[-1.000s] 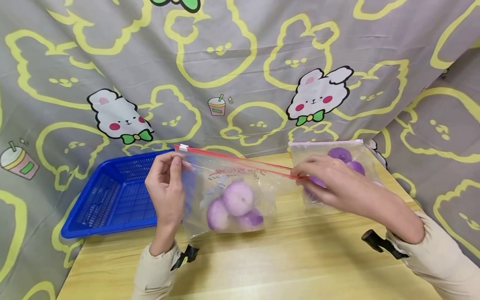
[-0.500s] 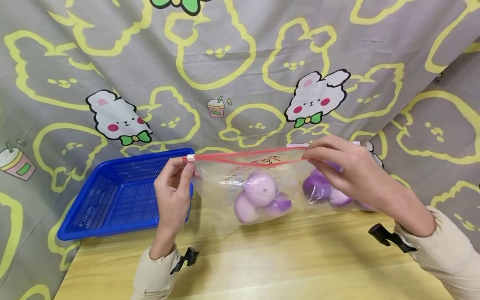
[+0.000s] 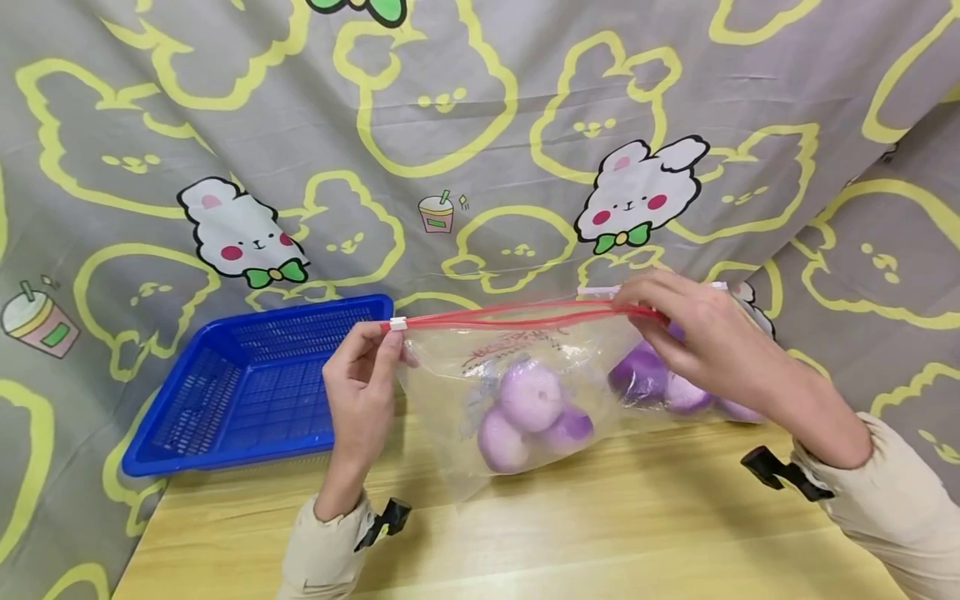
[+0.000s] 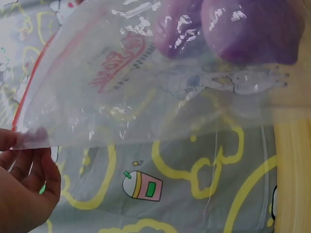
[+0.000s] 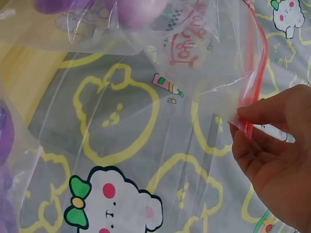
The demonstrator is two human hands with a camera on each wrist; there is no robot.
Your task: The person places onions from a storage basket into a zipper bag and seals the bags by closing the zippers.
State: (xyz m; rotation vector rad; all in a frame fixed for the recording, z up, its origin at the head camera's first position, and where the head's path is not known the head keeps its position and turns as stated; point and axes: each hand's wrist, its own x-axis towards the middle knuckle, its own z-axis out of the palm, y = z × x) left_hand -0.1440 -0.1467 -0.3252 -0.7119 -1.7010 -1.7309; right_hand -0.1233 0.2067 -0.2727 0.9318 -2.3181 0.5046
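A clear slider zip bag [image 3: 442,400] with a red zipper hangs between my hands above the table. Several round purple-and-white pieces [image 3: 531,396] lie in its lower part; their exact kind is unclear. My left hand [image 3: 363,400] pinches the bag's top left corner, right by the white slider [image 3: 398,323]. At the other end, my right hand [image 3: 697,325] pinches the red zipper edge between thumb and fingers, which the right wrist view confirms. Between the hands the two red strips stand slightly apart.
A blue plastic basket [image 3: 255,383] stands on the wooden table [image 3: 600,525] at the left. Behind my right hand is a second clear bag with a lilac zipper [image 3: 596,292], holding similar purple pieces [image 3: 637,373]. A patterned curtain [image 3: 480,125] borders the table's back.
The bag has shifted to the right and been drawn level, its right end rising with my right hand. My left hand has moved a little right, still pinching the corner by the slider.
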